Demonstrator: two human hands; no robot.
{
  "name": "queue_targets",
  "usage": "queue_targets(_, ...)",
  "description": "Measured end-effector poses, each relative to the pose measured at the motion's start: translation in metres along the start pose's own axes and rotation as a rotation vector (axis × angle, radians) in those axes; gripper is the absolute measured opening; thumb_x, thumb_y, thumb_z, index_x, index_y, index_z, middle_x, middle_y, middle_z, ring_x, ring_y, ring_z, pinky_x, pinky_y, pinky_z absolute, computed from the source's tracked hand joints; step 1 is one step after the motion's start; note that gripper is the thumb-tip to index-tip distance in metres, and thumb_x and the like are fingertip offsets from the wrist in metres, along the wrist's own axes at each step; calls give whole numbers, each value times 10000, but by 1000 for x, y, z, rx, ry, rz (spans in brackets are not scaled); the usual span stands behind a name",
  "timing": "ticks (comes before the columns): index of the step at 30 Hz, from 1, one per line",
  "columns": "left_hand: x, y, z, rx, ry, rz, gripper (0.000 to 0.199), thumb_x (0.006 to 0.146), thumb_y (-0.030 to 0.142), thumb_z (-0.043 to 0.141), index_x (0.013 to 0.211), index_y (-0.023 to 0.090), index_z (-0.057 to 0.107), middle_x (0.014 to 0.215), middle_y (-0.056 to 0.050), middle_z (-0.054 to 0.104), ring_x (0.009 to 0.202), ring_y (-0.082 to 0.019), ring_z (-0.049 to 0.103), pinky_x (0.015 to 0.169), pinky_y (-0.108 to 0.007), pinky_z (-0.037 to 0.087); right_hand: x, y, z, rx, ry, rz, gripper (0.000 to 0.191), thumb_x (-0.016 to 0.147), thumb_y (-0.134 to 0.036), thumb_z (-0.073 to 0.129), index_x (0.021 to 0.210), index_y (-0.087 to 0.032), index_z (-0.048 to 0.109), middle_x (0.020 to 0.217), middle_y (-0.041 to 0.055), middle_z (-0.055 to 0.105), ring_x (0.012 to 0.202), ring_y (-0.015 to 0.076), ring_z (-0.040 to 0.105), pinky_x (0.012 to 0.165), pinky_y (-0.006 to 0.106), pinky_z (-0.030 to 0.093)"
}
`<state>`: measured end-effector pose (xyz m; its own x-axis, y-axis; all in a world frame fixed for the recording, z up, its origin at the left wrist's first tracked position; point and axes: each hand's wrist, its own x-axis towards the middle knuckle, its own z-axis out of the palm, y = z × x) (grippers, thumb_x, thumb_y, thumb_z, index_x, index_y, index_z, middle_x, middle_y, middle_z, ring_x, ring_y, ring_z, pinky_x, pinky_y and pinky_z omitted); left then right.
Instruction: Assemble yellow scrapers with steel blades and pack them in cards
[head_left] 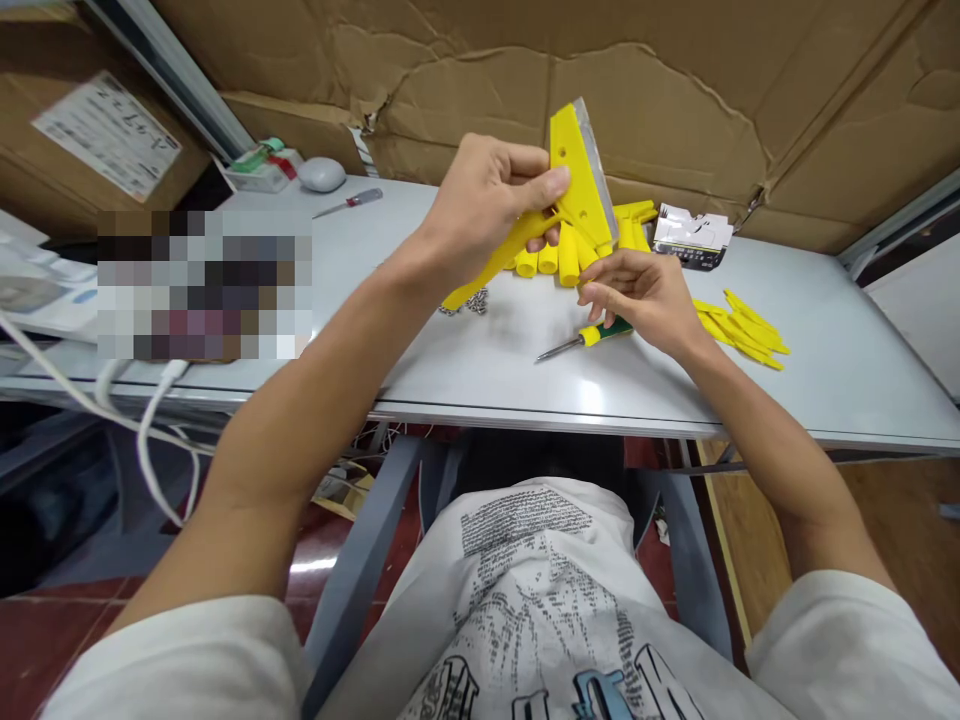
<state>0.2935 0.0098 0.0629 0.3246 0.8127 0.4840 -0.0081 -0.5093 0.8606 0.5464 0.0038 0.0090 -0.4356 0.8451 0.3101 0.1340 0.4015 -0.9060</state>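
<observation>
My left hand [487, 200] is closed around a yellow scraper [576, 180], thumb on its wide head. The scraper is raised above the table, with its metal blade along the right side and its handle slanting down to the left. My right hand [649, 300] is just below the scraper head, fingers loosely bent and apart, with nothing visible in them. Under that hand lies a screwdriver [589, 337] with a yellow and green handle, its tip pointing left; the hand hides part of the handle. Several yellow handles [568, 258] lie behind, and small metal screws [474, 300] sit in a pile.
Flat yellow pieces [742, 328] lie on the white table [840, 370] at the right. A black and white package [691, 238] stands near the cardboard [660, 110] at the back. To the left are another screwdriver [351, 203], a mouse [322, 174] and white cables [150, 430].
</observation>
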Motion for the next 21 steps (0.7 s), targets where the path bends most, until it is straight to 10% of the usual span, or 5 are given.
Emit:
queue_targets(5, 19, -23, -31, -75, 68, -74, 692, 806, 856, 995, 779, 260, 646, 781, -24, 696, 808, -188, 628, 717, -390, 470, 22, 1, 24, -385, -121, -203, 203, 1043, -342, 770, 1066, -165, 867, 946, 62, 872, 792, 169, 784, 782, 314, 619)
queue_targets(11, 28, -48, -55, 37, 186, -117, 783, 764, 1029, 912, 769, 307, 607, 722, -18, 707, 894, -232, 696, 703, -438, 518, 56, -18, 90, -1265, -554, -526, 381, 1157, -88, 512, 1258, -156, 873, 1247, 162, 840, 1013, 250, 714, 817, 388, 441)
queue_targets(21, 27, -56, -49, 52, 138, -21, 622, 931, 811, 912, 872, 262, 626, 849, -38, 771, 822, -201, 715, 637, -378, 527, 53, -13, 93, -1353, -671, -638, 445, 1150, 28, 388, 1080, -120, 801, 1041, 153, 778, 967, 242, 642, 820, 405, 399)
